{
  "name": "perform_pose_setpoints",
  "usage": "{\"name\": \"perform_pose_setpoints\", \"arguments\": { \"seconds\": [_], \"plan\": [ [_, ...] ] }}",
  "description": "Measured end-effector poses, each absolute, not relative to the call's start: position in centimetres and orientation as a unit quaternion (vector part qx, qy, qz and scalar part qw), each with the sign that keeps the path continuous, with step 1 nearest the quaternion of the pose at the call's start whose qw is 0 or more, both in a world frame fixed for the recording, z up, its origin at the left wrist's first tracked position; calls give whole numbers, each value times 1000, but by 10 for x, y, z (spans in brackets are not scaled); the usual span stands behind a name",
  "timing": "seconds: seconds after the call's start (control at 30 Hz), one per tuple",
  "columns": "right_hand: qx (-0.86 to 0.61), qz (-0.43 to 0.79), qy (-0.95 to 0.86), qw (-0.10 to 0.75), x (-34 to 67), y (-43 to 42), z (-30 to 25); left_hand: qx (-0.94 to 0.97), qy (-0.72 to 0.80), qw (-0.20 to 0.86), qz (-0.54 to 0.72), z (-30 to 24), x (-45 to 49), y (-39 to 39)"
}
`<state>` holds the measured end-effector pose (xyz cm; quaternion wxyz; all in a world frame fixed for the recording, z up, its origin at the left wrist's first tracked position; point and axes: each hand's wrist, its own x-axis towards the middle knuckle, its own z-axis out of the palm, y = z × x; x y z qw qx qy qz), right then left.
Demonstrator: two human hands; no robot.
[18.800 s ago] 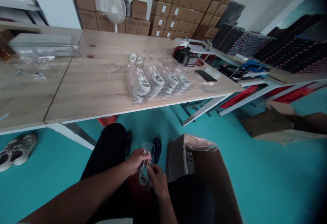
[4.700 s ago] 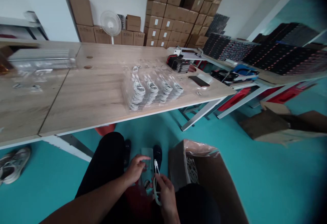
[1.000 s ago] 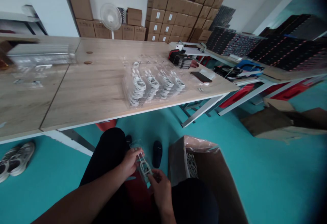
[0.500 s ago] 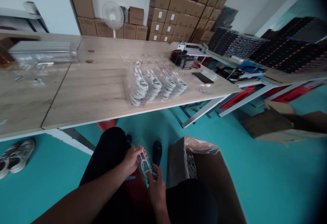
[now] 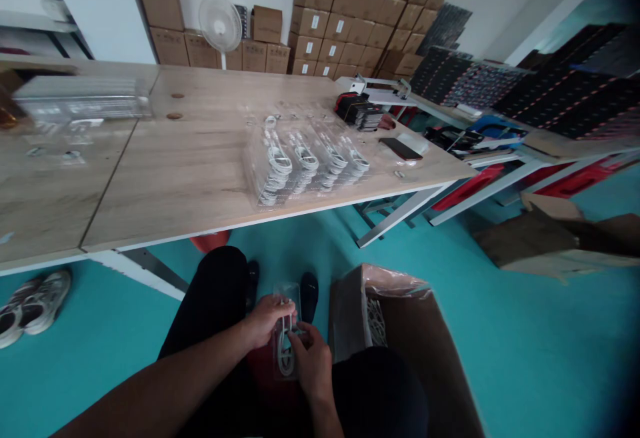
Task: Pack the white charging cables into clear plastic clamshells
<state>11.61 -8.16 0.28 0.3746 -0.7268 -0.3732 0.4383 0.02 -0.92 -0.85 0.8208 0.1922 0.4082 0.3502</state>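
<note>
Between my knees, a clear plastic tray (image 5: pixel 296 293) holds a coiled white cable (image 5: pixel 285 362). My left hand (image 5: pixel 270 318) is closed on the tray's left side, its thumb lying over the upper part of the cable. My right hand (image 5: pixel 313 357) comes from the right, thumb and fingers bent together at the middle of the cable; its fingertips partly hide what they pinch. On the wooden table (image 5: pixel 200 178) ahead stand several stacks of clear trays with coiled white cables (image 5: pixel 306 160).
An open carton (image 5: pixel 347 318) with white cables (image 5: pixel 376 323) stands by my right knee. Flat clear trays (image 5: pixel 83 98) are piled at the table's left. A dark phone-like slab (image 5: pixel 400 149) lies at its right. Another open carton (image 5: pixel 540 245) sits on the floor.
The tray has turned more upright in view and its coil shows lower down. My right hand has shifted up slightly to the cable's middle; my left hand has moved a little right and down.
</note>
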Motion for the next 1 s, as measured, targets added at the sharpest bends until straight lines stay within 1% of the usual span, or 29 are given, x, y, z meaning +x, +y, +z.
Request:
{"name": "perform_pose_setpoints", "arguments": {
  "seconds": [0.07,0.17,0.23,0.3,0.4,0.47,0.53,0.6,0.67,0.7,0.77,0.83,0.87,0.93,1.0],
  "plan": [
    [-739,409,-397,360,115,-82,2,189,416,821,341,-8,0,-9],
    [-737,413,-410,344,116,-81,-3,179,428,816,346,-10,0,-9],
    [-735,411,-411,349,118,-80,-9,172,429,809,364,-12,0,-7],
    [-745,367,-419,366,121,-81,-13,162,433,796,390,-13,-2,-4],
    [-745,258,-484,379,125,-86,-12,130,450,769,436,-13,-5,1],
    [-720,201,-562,353,125,-89,-8,111,451,759,457,-14,-6,3],
    [-696,173,-624,310,122,-90,-2,96,447,759,463,-15,-6,4],
    [-690,164,-649,276,118,-90,3,78,445,763,462,-17,-6,4],
    [-698,164,-642,271,113,-88,4,62,442,767,460,-18,-6,5],
    [-703,170,-629,286,112,-87,3,57,442,768,460,-17,-6,6],
    [-714,213,-570,348,111,-85,1,52,440,770,459,-15,-7,9],
    [-712,312,-467,422,114,-85,0,49,435,774,459,-13,-9,11],
    [-700,377,-412,444,115,-85,1,50,430,778,455,-11,-10,12],
    [-660,507,-333,443,119,-86,2,58,421,793,437,-9,-12,13],
    [-618,593,-308,414,122,-87,3,71,416,806,415,-9,-13,12]
  ]
}}
